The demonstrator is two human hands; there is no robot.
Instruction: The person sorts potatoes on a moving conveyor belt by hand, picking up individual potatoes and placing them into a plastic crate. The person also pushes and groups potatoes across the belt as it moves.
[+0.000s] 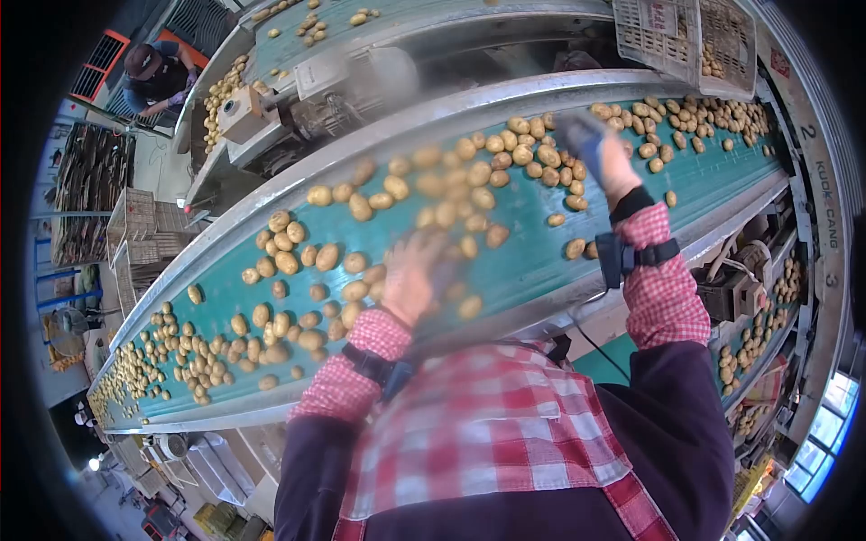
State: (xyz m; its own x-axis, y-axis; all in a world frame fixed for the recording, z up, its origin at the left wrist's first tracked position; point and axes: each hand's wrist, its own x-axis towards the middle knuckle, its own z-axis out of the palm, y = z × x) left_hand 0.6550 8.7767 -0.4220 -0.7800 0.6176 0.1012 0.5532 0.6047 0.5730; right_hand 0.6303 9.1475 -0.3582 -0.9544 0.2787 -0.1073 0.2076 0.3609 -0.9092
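Note:
Many potatoes [286,261] lie loose on a green conveyor belt [505,270] that runs across in front of me. Over the middle of the belt is my left hand [419,275], among the potatoes, its fingers smeared by motion. My right hand [591,149] reaches farther across on the right, over a cluster of potatoes [550,162] near the far rail. It looks dark grey and blue at the fingers, as if gloved, and is blurred too. Whether either hand holds a potato I cannot tell. Checked pink sleeves and dark wrist straps cover both forearms.
A metal rail [433,113] edges the belt's far side. Behind it stand a motor [329,113] and another belt with potatoes. A white plastic crate [681,41] sits at the upper right. At the upper left, a person [162,77] stands by other potatoes. A cable [600,347] hangs near my right forearm.

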